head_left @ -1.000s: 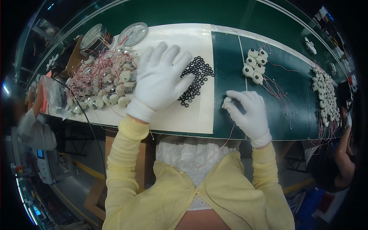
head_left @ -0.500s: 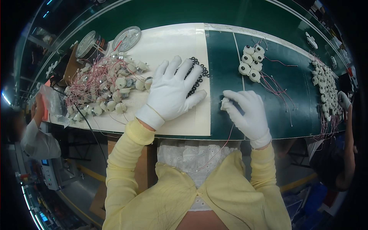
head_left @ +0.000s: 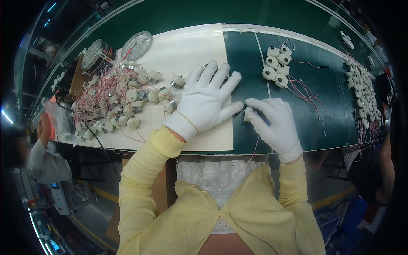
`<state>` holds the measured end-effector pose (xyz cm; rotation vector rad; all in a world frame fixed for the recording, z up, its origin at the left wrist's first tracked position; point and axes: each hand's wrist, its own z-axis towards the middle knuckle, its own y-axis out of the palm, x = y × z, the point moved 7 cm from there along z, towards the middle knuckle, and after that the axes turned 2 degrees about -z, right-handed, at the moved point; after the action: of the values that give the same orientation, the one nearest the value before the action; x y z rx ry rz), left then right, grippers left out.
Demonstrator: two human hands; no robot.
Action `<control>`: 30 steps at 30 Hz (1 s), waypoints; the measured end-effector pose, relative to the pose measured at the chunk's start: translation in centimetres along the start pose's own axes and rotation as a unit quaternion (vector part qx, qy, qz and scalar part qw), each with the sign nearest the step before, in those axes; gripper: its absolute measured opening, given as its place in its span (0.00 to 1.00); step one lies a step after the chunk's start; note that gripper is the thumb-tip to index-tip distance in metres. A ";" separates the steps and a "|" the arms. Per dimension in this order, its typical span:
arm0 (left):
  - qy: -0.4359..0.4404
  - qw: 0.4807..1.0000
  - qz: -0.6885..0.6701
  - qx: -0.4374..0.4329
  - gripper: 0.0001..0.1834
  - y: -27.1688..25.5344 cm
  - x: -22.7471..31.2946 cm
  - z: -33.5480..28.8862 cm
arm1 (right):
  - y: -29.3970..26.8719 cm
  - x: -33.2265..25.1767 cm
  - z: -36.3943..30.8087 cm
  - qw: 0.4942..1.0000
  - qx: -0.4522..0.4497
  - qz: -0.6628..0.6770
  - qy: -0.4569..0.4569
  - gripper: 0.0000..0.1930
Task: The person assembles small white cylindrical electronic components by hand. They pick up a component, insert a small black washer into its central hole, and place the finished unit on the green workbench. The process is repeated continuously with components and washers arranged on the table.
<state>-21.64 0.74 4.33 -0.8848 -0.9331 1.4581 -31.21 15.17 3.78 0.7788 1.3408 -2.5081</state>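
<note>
My gloved left hand (head_left: 207,101) lies palm down with its fingers spread, across the edge between the white sheet and the green mat. Dark bits of the small black rings (head_left: 225,79) show between its fingers; the hand hides most of them. My gloved right hand (head_left: 275,126) pinches a small white motor (head_left: 247,114) between thumb and fingertips, just beside the left thumb. From it a thin pink wire (head_left: 250,160) hangs over the table's front edge. Beyond my right hand, several white motors with black rings on top (head_left: 278,64) stand grouped on the mat.
A tangled pile of white motors with pink wires (head_left: 112,100) covers the white sheet's left part. Behind it are a clear tub (head_left: 100,55) and a round lid (head_left: 138,44). More motors (head_left: 361,95) stand in rows at far right. Other people (head_left: 44,163) sit at both sides.
My left hand has shifted right over the black rings, toward my right hand. Motors it covered at the pile's edge now show. My right hand stays nearly still with the motor.
</note>
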 end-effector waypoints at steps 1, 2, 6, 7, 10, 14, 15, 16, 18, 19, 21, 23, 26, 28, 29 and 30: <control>-0.001 1.000 0.001 -0.014 0.35 0.4 -0.1 -0.2 | 0.1 -0.1 0.0 1.000 0.000 0.002 0.001 0.14; 0.000 1.000 0.002 -0.028 0.35 0.8 -0.2 -0.3 | 0.2 0.0 0.0 1.000 0.001 0.003 0.003 0.14; -0.011 0.999 0.009 -0.040 0.35 0.4 -0.4 -0.5 | 0.1 0.0 -0.1 1.000 -0.002 0.000 0.006 0.13; -0.017 0.999 0.014 -0.037 0.35 -0.3 -0.5 -0.6 | 0.0 -0.1 -0.1 1.000 0.009 -0.002 -0.001 0.13; -0.054 0.997 0.056 -0.014 0.33 -2.6 -2.1 -1.5 | 0.2 0.0 0.0 1.000 0.016 -0.007 -0.006 0.12; -0.120 0.981 0.154 0.007 0.26 -3.6 -6.9 -3.9 | -0.1 -0.3 0.1 0.999 0.005 -0.031 0.022 0.11; -0.139 0.975 0.174 -0.003 0.24 -3.4 -7.9 -4.7 | 0.0 -0.5 0.1 0.999 0.007 -0.034 0.023 0.11; -0.141 0.978 0.149 0.021 0.19 -3.3 -8.3 -5.3 | 0.2 -0.3 0.1 0.999 0.003 -0.022 0.036 0.11; -0.116 0.983 0.139 0.031 0.17 -3.5 -7.8 -5.4 | 0.3 -0.7 -0.1 0.998 -0.009 -0.054 0.030 0.13; -0.104 0.985 0.135 0.036 0.16 -3.7 -7.4 -5.3 | 0.4 -0.9 -0.1 0.997 -0.016 -0.070 0.027 0.13; -0.085 0.987 0.114 0.072 0.12 -4.0 -6.6 -5.2 | 0.8 -1.7 0.2 0.990 -0.042 -0.134 -0.016 0.15; -0.079 0.988 0.093 0.093 0.09 -4.2 -5.9 -5.4 | 1.3 -2.5 0.7 0.984 -0.068 -0.160 -0.049 0.15; -0.087 0.989 0.066 0.100 0.08 -4.2 -5.5 -6.3 | 2.4 -3.1 1.7 0.980 -0.107 -0.152 -0.077 0.15; -0.094 0.989 0.057 0.099 0.08 -4.2 -5.1 -7.3 | 2.8 -2.7 2.2 0.974 -0.131 -0.160 -0.093 0.13; -0.097 0.989 0.057 0.091 0.09 -4.4 -4.9 -7.7 | 2.7 -2.3 2.6 0.976 -0.133 -0.145 -0.091 0.13; -0.100 0.990 0.056 0.082 0.10 -4.8 -4.6 -8.0 | 2.5 -1.8 3.1 0.978 -0.134 -0.129 -0.090 0.12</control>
<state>-12.00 -3.10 5.62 -0.6873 -0.9057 1.7187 -29.78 11.09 4.32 0.3315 1.7599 -2.4313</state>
